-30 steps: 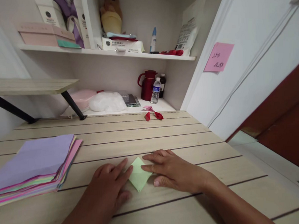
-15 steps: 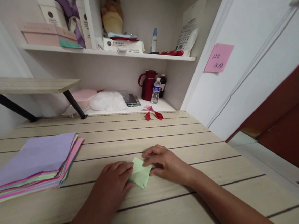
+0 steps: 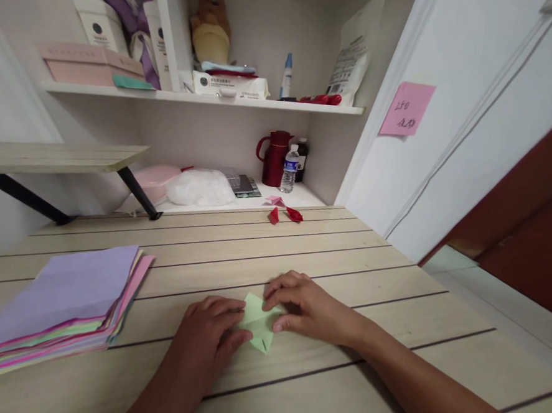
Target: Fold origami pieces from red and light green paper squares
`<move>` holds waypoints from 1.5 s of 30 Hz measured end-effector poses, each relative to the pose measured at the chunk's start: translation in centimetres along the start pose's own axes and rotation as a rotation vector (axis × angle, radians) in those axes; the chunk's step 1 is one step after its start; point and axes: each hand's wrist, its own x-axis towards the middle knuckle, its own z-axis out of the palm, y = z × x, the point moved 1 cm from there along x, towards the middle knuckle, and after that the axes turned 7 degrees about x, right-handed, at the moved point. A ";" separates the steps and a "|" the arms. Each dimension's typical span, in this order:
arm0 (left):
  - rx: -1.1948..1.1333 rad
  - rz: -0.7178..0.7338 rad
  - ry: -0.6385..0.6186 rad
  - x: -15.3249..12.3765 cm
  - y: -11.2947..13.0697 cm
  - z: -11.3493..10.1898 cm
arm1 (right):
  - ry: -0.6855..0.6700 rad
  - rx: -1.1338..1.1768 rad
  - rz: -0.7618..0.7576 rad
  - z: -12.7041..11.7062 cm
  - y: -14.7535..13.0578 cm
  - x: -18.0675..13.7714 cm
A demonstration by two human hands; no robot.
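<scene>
A small folded piece of light green paper (image 3: 258, 322) lies on the pale wooden table (image 3: 301, 258), close to me. My left hand (image 3: 209, 336) grips its left edge, fingers curled and thumb pressing the paper. My right hand (image 3: 303, 309) pinches its right upper edge with curled fingers. Both hands rest on the tabletop with the paper between them.
A stack of coloured paper sheets (image 3: 59, 308), purple on top, sits at the left. Small red and pink folded pieces (image 3: 282, 210) lie at the table's far edge. Behind them are a red jug (image 3: 274, 158), a water bottle (image 3: 288, 168) and shelves with boxes. A pink note (image 3: 406, 108) hangs on the wall.
My fingers have gone from lying flat on the green paper to curling and pinching it. The paper's shape has narrowed as a flap is folded in.
</scene>
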 end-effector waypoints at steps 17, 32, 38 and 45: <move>-0.027 -0.133 0.103 0.8 0.2 0.7 | 0.074 -0.048 0.033 0.9 -0.1 0.3; 0.118 -0.111 0.153 0.2 0.1 1.9 | 0.217 -0.090 0.145 3.2 0.6 1.3; 0.200 0.303 -0.017 -0.4 -0.7 2.2 | 0.135 0.018 0.068 1.9 0.7 0.7; 0.110 0.138 -0.097 -0.7 -0.3 2.0 | -0.087 0.204 -0.006 -0.1 0.5 -0.2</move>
